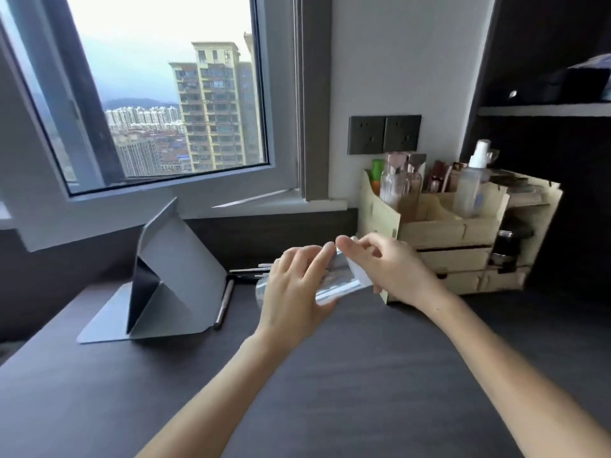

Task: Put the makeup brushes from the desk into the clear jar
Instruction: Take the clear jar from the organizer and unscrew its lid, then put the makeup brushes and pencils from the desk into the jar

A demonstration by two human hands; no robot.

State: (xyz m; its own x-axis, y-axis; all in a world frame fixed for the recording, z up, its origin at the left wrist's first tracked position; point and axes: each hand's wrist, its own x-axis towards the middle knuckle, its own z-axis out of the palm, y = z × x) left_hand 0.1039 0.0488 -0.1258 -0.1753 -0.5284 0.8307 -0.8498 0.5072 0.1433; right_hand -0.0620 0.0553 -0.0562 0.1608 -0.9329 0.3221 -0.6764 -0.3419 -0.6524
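While both hands are cradling the clear jar [330, 279], we are tilting it just left of the wooden organizer [439, 233].
Left hand [294, 289] and right hand [386, 269] are curling loosely around it; brushes [251, 272] are lying behind, unpicked; smooth glass risks slipping.

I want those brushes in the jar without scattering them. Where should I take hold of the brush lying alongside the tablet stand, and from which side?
Probably pinch the brush at mid-handle, coming from above and from its right. It lies flat on the desk, and the tablet stand blocks its left side.
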